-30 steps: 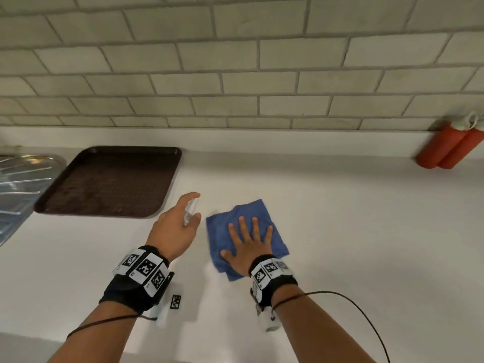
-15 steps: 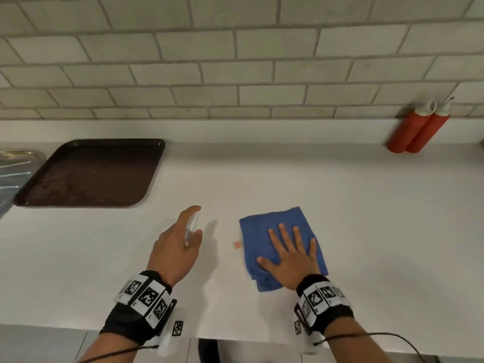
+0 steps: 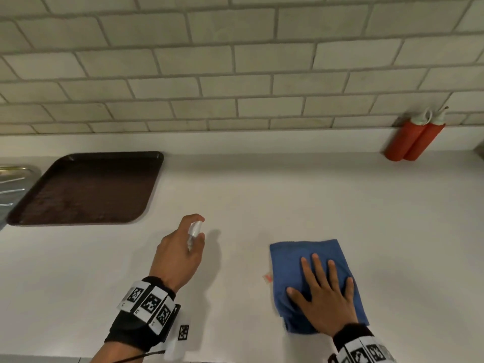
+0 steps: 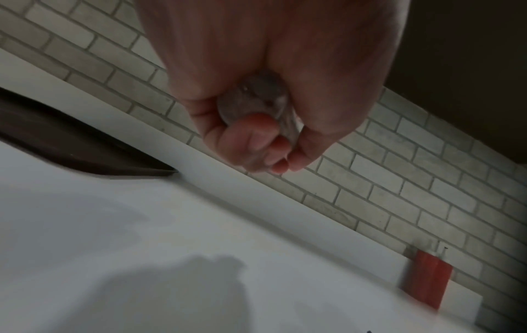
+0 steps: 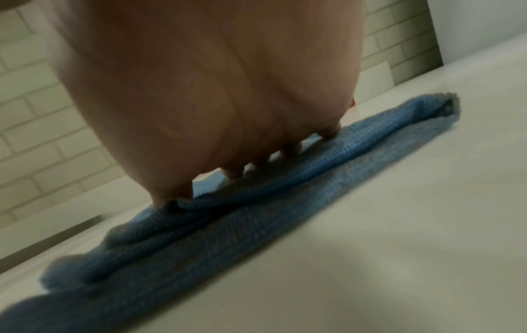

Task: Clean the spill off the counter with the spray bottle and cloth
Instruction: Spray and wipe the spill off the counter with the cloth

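Note:
A folded blue cloth (image 3: pixel 303 260) (image 5: pixel 285 214) lies on the white counter (image 3: pixel 288 200). My right hand (image 3: pixel 323 292) presses flat on it with fingers spread and straight. A small reddish spill (image 3: pixel 267 277) shows at the cloth's left edge. My left hand (image 3: pixel 180 252) grips a small clear spray bottle (image 3: pixel 194 231) above the counter, left of the cloth, with the index finger over its top. In the left wrist view the bottle's round base (image 4: pixel 250 99) sits inside the curled fingers (image 4: pixel 256 135).
A dark brown tray (image 3: pixel 89 189) lies at the back left, with a metal sink drainer (image 3: pixel 13 184) beyond it at the left edge. Two red squeeze bottles (image 3: pixel 413 137) stand against the tiled wall at the back right.
My right hand has slid the blue cloth to the right across the counter, uncovering a small reddish mark at its left edge. The left hand keeps holding the spray bottle.

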Motion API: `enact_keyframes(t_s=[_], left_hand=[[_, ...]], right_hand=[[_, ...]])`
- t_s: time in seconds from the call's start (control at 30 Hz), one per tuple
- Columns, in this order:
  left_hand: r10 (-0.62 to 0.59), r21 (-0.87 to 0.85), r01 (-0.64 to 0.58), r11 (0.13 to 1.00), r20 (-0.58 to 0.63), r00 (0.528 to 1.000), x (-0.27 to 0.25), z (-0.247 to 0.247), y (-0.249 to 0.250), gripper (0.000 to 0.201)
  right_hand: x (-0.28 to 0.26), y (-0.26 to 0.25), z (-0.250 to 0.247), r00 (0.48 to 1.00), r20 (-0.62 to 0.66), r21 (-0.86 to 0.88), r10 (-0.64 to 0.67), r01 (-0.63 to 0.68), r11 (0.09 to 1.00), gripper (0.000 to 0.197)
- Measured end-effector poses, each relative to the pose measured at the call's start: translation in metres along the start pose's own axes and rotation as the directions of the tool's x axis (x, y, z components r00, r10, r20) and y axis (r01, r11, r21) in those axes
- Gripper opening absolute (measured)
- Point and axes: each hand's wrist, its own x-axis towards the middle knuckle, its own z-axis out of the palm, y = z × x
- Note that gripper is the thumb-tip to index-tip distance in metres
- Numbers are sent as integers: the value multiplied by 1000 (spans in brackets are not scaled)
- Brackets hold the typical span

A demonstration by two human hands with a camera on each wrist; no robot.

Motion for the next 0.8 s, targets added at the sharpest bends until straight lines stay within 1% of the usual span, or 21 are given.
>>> enact_keyframes(t_s=[0.03, 0.07, 0.13, 0.17, 0.23, 0.27, 0.37, 0.5, 0.57, 0.63, 0.7, 0.8], left_hand=[[3, -3, -3, 1000, 12, 1000, 8, -3, -1, 30], [4, 2, -4, 1000, 13, 1000, 17, -5, -2, 30], [5, 11, -5, 1000, -18, 1000, 37, -10, -4, 29], [7, 3, -7, 1000, -45, 999, 46, -13, -6, 28], [-1, -35, -2, 999, -93, 996, 64, -19, -12, 28], [-6, -52, 1, 999, -96, 995, 73, -22, -16, 29], [-9, -61, 6, 998, -49, 999, 96, -30, -31, 36], [-32, -15, 32, 999, 14, 999, 120, -41, -52, 38], [-50, 13, 50, 999, 48, 998, 131, -46, -62, 39], [-60, 16, 59, 998, 66, 996, 144, -50, -73, 41], [-70, 6, 70, 998, 67, 995, 156, -55, -82, 42], [-87, 7, 87, 996, 81, 993, 170, -61, -92, 42]], right_hand=[[11, -2, -5, 1000, 16, -1, 18, -18, 1000, 104], [22, -4, -11, 999, 27, 1, 28, -28, 1000, 99], [47, -11, -23, 999, 30, 21, 46, -46, 999, 87], [60, -16, -29, 998, 28, 26, 53, -54, 998, 84], [85, -29, -42, 998, 25, 21, 64, -64, 998, 82], [98, -38, -48, 997, 30, 14, 68, -69, 998, 82], [140, -67, -68, 997, 27, 5, 73, -73, 997, 82], [197, -122, -89, 997, 46, -5, 66, -66, 998, 83], [217, -158, -90, 999, 39, -21, 35, -34, 999, 82], [223, -194, -83, 999, 39, -51, -31, 33, 998, 81], [214, -226, -67, 991, 45, -77, -126, 129, 989, 80], [175, -259, -36, 963, 66, -117, -263, 269, 956, 80]])
